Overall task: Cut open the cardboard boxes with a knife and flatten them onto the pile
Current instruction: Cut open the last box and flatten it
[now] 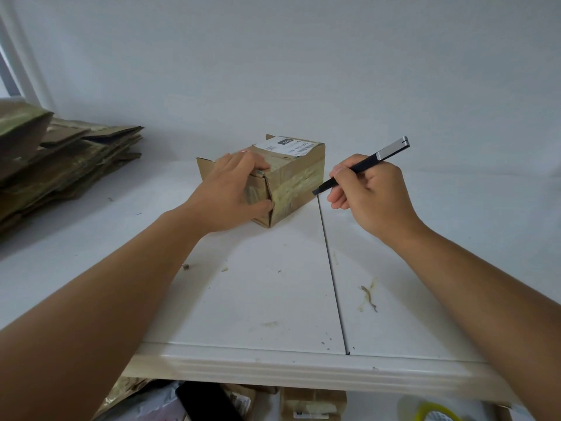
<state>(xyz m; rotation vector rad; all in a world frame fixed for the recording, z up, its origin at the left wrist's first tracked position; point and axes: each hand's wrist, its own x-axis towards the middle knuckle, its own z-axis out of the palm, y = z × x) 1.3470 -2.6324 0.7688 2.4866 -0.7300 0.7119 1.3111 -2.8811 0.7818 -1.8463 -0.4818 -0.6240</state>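
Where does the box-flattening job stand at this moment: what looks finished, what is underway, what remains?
Done: a pile of flattened cardboard lies at the table's left. In hand: the left hand grips a taped box, a flap sticking out at its left, while the right hand holds the knife beside its right face. Left: this box still stands unflattened; more cardboard shows below the table edge.

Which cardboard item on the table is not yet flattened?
The taped box with the white shipping label, gripped by the left hand. The cardboard pile at far left already lies flat.
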